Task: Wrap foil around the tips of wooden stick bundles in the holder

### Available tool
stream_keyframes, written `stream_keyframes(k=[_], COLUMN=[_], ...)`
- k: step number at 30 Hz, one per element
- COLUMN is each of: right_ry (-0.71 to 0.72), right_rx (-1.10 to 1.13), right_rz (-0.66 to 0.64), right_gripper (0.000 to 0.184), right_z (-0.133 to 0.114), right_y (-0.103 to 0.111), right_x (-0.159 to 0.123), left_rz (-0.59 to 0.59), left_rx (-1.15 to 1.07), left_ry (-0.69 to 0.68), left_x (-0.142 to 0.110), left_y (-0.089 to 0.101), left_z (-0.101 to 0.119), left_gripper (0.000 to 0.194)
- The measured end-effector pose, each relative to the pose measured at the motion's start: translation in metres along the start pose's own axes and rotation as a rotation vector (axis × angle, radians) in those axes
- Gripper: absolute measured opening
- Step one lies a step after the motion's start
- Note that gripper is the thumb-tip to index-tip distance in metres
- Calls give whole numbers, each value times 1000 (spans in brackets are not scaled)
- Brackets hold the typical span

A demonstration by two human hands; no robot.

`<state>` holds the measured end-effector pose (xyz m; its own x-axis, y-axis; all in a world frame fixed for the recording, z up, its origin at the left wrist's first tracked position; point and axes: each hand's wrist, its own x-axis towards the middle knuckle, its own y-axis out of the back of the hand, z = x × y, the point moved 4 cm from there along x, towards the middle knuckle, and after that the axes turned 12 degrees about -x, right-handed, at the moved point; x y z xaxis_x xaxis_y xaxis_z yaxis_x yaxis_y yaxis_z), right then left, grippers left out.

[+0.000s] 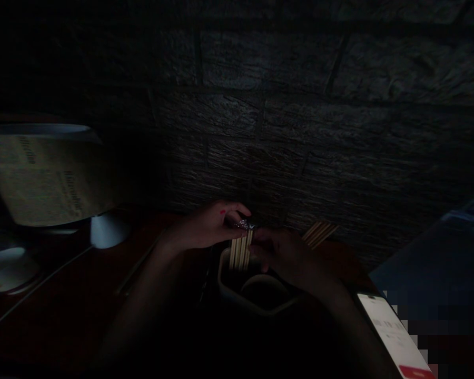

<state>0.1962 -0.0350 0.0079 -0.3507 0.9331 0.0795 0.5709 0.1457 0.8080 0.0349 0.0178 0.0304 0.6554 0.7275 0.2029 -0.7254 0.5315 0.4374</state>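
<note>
In dim light, a bundle of thin pale wooden sticks point(240, 253) hangs nearly upright above a hexagonal container point(226, 287). My left hand point(217, 223) is closed around the upper end of the bundle. Something small and shiny point(244, 225), crinkled like foil or clear wrap, shows by its thumb and fingers. Curled against the bundle's right side are the fingers of my right hand point(280, 250), partly lost in shadow. Behind that hand a second group of similar sticks point(319, 232) slants up to the right; its lower end is hidden.
A lamp with a printed shade point(51, 179) and white base point(107, 231) stands left. A white cup or bowl point(10, 268) and a cable point(43, 289) lie nearby. A lit phone point(395, 334) is at lower right. A stone-patterned wall point(237, 116) rises behind the dark table.
</note>
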Motion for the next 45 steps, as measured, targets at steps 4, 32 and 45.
stream_keyframes(k=[4,32,45], right_ry=[-14,-14,-26], right_rx=[-2,10,64], right_rz=[-15,-55,-118], right_gripper=[18,13,17], right_z=[-2,-1,1], right_y=[-1,-8,-12], right_x=[0,3,6], left_rz=[0,-86,-76], left_rx=[24,-54,-25], left_ry=[-11,96,68], left_x=[-1,-9,-7], left_y=[0,11,10], left_z=[-1,-3,0], left_gripper=[35,30,25])
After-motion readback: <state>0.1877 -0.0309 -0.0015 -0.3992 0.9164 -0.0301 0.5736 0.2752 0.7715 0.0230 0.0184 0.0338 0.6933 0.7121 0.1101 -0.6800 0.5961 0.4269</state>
